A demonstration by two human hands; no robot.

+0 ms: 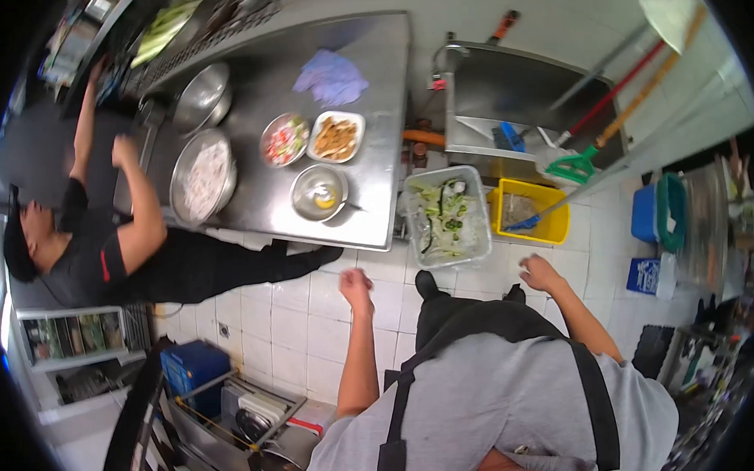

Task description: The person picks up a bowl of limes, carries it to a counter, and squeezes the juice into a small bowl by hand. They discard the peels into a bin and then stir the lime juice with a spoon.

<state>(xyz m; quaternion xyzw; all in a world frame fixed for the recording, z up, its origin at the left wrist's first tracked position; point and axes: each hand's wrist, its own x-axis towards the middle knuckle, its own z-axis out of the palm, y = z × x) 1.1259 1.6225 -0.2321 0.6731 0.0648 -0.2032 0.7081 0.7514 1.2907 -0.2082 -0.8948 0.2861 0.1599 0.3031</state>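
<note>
My left hand [357, 290] hangs in the air over the tiled floor, near the front edge of the steel table [362, 76]. Its fingers are curled in and nothing shows in them. On the other side, my right hand [541, 273] is also in the air, fingers loosely bent and apart, holding nothing. Between and beyond my hands, on the floor, stands a clear plastic tub [418, 249] with green vegetable scraps. Beside it is a yellow mop bucket [554, 235], closest to my right hand. Neither hand touches anything.
On the table are a steel bowl with egg [300, 207], a bowl of chopped vegetables [286, 140], a white container of brown strips [336, 137], a large bowl [226, 191] and a purple cloth [330, 77]. A co-worker [91, 239] stands left. Broom handles [614, 82] lean across a steel sink [504, 70].
</note>
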